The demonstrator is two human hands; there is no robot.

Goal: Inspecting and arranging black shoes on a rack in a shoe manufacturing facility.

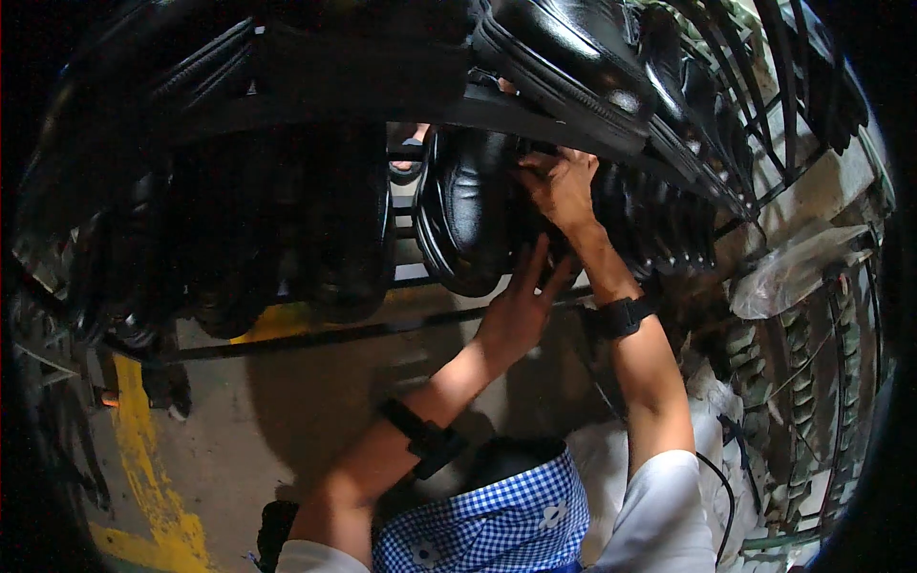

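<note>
Black shoe (466, 205) toe-down on the rack, upper center of frame. Right hand (565, 191) just right of its top, fingers bent; can't tell if gripping. Left hand (516, 310) right of toe, fingers parted, tips in shadow, hold unclear. More shoes (573, 57) upper right. Yellow floor line (143, 449) lower left.

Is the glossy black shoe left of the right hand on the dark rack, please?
On: the shoe rests on the rack, in line with other shoes.
</note>
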